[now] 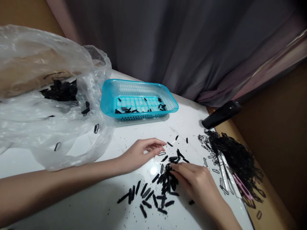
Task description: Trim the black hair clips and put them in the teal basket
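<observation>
altogether, two hands [140, 155] [200, 180] are at black pieces [166, 185], one basket [106, 103] beyond.

You are probably in a home: beyond your left hand [141, 155], past the blue plastic basket [107, 98] of a household kind, a dark draped curtain [144, 41] with pinkish cloth [244, 89] at its sides hangs behind the glossy white table [189, 115]. Right of your right hand [196, 179], a plain brown surface [271, 118] closes in the space.

Can't read any txt, labels, brands, nos or signs from where I am rn, nothing legible on anything I see
</observation>
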`<act>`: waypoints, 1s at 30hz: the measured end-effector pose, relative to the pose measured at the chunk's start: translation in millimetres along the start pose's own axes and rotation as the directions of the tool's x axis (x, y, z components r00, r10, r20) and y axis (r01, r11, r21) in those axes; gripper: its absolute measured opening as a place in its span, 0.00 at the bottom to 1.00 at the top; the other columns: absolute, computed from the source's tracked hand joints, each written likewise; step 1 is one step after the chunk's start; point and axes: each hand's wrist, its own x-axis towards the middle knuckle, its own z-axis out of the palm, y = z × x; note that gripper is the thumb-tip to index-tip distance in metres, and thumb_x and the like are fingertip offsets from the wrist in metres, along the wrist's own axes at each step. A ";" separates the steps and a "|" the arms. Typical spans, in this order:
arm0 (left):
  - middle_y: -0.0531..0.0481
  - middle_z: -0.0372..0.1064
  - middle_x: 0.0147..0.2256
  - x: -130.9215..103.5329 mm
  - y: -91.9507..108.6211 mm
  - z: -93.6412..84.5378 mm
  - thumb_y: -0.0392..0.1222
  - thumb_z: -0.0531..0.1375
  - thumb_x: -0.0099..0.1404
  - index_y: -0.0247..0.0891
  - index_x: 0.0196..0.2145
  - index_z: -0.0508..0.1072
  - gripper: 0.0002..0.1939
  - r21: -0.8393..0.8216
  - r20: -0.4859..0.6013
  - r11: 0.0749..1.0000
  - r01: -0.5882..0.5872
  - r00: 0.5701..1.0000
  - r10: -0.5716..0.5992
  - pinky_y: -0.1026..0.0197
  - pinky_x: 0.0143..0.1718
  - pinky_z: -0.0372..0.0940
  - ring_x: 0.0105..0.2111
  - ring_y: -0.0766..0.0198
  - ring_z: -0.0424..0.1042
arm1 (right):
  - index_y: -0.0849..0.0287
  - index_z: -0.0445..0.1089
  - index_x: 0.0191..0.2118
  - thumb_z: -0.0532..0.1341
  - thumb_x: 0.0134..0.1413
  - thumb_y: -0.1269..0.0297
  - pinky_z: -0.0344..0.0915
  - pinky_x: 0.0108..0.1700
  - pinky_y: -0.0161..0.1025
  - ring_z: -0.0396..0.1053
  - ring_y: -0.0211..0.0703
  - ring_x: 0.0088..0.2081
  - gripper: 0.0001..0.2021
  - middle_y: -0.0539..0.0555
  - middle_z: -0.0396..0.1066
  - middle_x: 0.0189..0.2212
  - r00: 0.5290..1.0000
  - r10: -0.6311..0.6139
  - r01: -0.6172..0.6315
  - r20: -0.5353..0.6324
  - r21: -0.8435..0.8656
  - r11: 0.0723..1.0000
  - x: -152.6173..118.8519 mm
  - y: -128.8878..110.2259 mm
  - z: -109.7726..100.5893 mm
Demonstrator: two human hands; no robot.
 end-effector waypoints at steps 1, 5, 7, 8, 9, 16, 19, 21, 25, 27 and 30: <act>0.47 0.75 0.42 -1.0 0.9 0.3 0.41 0.57 0.70 0.40 0.45 0.75 0.10 0.077 0.012 0.996 -0.034 0.999 0.033 0.58 0.43 0.67 0.40 0.61 0.73 | 0.57 0.74 0.44 0.53 0.67 0.68 0.61 0.25 0.36 0.71 0.39 0.26 0.11 0.52 0.75 0.28 1.000 0.009 -0.009 0.006 -0.006 1.000 -0.1 0.1 0.1; 0.47 0.70 0.41 -6.7 3.5 2.0 0.35 0.59 0.66 0.41 0.42 0.77 0.09 0.350 0.173 0.898 -0.265 0.961 0.216 0.54 0.48 0.62 0.44 0.57 0.69 | 0.57 0.74 0.44 0.53 0.68 0.67 0.61 0.26 0.36 0.72 0.39 0.26 0.12 0.51 0.75 0.29 0.999 0.024 -0.024 0.036 -0.014 1.000 -1.0 1.2 -2.0; 0.46 0.68 0.42 -8.9 2.8 2.6 0.33 0.61 0.64 0.42 0.44 0.77 0.12 0.447 0.260 0.821 -0.355 0.930 0.260 0.51 0.51 0.58 0.47 0.55 0.67 | 0.56 0.74 0.43 0.53 0.68 0.67 0.60 0.26 0.36 0.72 0.40 0.27 0.12 0.51 0.75 0.28 0.998 0.026 -0.025 0.050 -0.015 1.000 -1.5 1.3 -3.5; 0.46 0.68 0.42 -9.6 2.1 2.7 0.33 0.61 0.64 0.43 0.44 0.77 0.12 0.479 0.287 0.793 -0.376 0.921 0.263 0.50 0.51 0.57 0.47 0.54 0.67 | 0.56 0.74 0.43 0.53 0.68 0.67 0.60 0.26 0.36 0.72 0.40 0.26 0.12 0.51 0.75 0.28 0.998 0.029 -0.029 0.057 -0.016 0.999 -1.7 1.2 -4.1; 0.46 0.68 0.43 -10.0 1.1 2.5 0.33 0.61 0.64 0.43 0.43 0.77 0.11 0.499 0.301 0.777 -0.383 0.918 0.259 0.50 0.51 0.56 0.47 0.54 0.66 | 0.56 0.74 0.42 0.53 0.67 0.67 0.59 0.26 0.36 0.71 0.40 0.26 0.12 0.51 0.75 0.28 0.997 0.034 -0.033 0.063 -0.017 0.999 -1.7 0.9 -4.7; 0.49 0.70 0.39 -9.6 -1.3 0.4 0.39 0.58 0.70 0.40 0.37 0.71 0.03 0.474 0.300 0.814 -0.337 0.930 0.211 0.54 0.49 0.55 0.45 0.57 0.67 | 0.56 0.73 0.43 0.54 0.67 0.67 0.58 0.25 0.36 0.71 0.40 0.25 0.10 0.50 0.74 0.27 0.998 0.035 -0.034 0.046 -0.017 0.999 -1.0 0.4 -7.6; 0.50 0.71 0.37 -9.3 1.0 1.1 0.40 0.56 0.72 0.40 0.39 0.70 0.04 0.439 0.252 0.859 -0.266 0.953 0.166 0.57 0.45 0.59 0.42 0.58 0.68 | 0.55 0.73 0.45 0.55 0.67 0.67 0.59 0.25 0.35 0.70 0.39 0.24 0.09 0.49 0.74 0.27 0.999 0.044 -0.044 -0.003 -0.012 0.999 -1.3 0.5 -9.4; 0.49 0.72 0.38 -8.5 2.1 2.1 0.38 0.55 0.72 0.40 0.42 0.70 0.05 0.436 0.224 0.865 -0.248 0.961 0.163 0.58 0.44 0.60 0.42 0.57 0.69 | 0.56 0.73 0.46 0.56 0.67 0.67 0.61 0.26 0.35 0.71 0.38 0.25 0.09 0.50 0.75 0.28 0.997 0.051 -0.051 -0.059 -0.004 0.999 -1.1 0.0 -10.6; 0.47 0.72 0.41 -6.8 1.5 4.3 0.36 0.51 0.74 0.40 0.45 0.70 0.09 0.476 0.223 0.824 -0.306 0.949 0.224 0.55 0.48 0.58 0.44 0.57 0.69 | 0.58 0.73 0.46 0.56 0.67 0.67 0.66 0.29 0.34 0.73 0.38 0.27 0.09 0.52 0.76 0.31 0.991 0.044 -0.041 -0.124 0.025 0.999 0.1 -1.5 -11.8; 0.49 0.72 0.39 -6.8 1.3 4.9 0.37 0.51 0.74 0.39 0.42 0.70 0.08 0.494 0.208 0.818 -0.293 0.954 0.217 0.55 0.49 0.56 0.43 0.58 0.69 | 0.58 0.73 0.46 0.56 0.67 0.67 0.67 0.30 0.34 0.74 0.38 0.28 0.09 0.52 0.77 0.31 0.991 0.043 -0.039 -0.130 0.033 0.999 0.4 -1.7 -11.5; 0.50 0.72 0.35 -8.3 2.4 4.8 0.41 0.55 0.72 0.40 0.37 0.70 0.07 0.508 0.172 0.831 -0.228 0.972 0.161 0.55 0.46 0.57 0.40 0.58 0.68 | 0.58 0.73 0.46 0.56 0.67 0.67 0.68 0.31 0.34 0.74 0.39 0.28 0.09 0.53 0.77 0.32 0.990 0.053 -0.048 -0.130 0.043 0.998 0.1 -1.1 -10.7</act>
